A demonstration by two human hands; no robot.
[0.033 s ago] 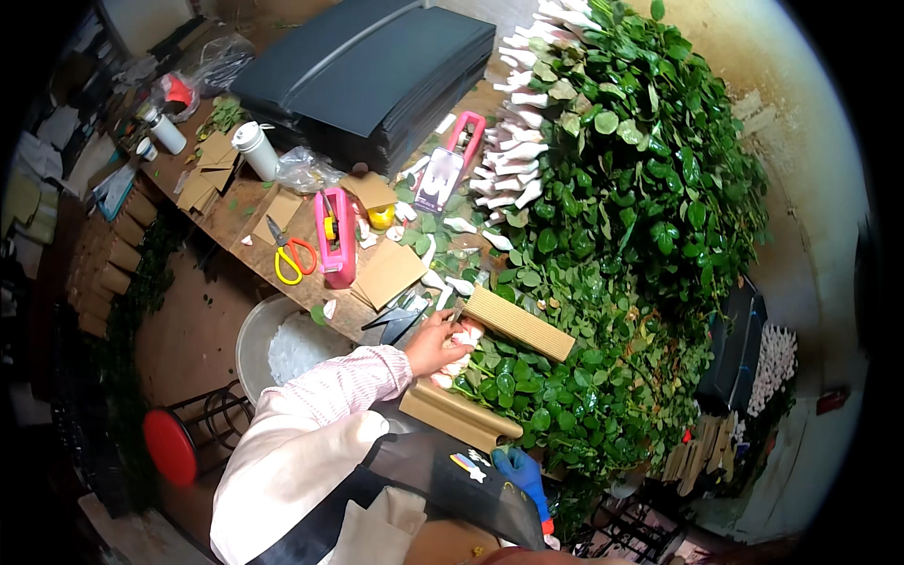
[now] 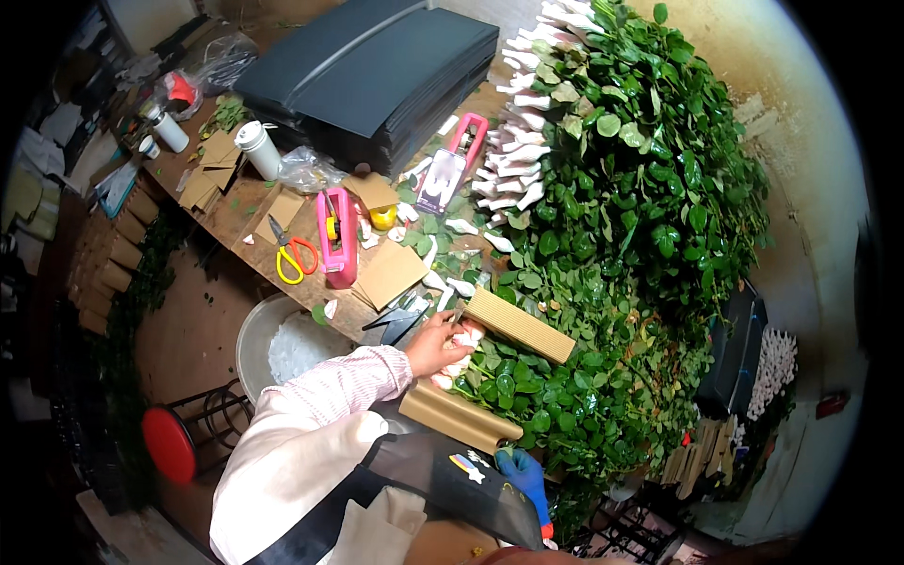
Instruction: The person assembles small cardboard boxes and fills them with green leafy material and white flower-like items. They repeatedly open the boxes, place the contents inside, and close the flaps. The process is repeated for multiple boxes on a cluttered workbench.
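My left hand (image 2: 436, 347), bare, in a pink striped cuff, curls its fingers around pale pink roses (image 2: 468, 335). Its fingertips come close to the end of a corrugated cardboard strip (image 2: 520, 325). Rose stems and leaves (image 2: 513, 381) run rightward between that strip and a curved brown cardboard wrapper (image 2: 457, 415) nearer my body. At the wrapper's right end is my right hand (image 2: 524, 476) in a blue glove, its fingers closed; what they pinch, a bit of green, is too small to name.
Dark-handled scissors (image 2: 400, 323) lie beside my left hand. Beyond are cardboard pieces (image 2: 391, 275), a pink tape dispenser (image 2: 337, 250), yellow-and-red scissors (image 2: 295, 254), a phone (image 2: 441, 181) and stacked dark sheets (image 2: 377, 80). White-sleeved roses (image 2: 513, 155) pile up at back right. A bin (image 2: 252, 353) stands left.
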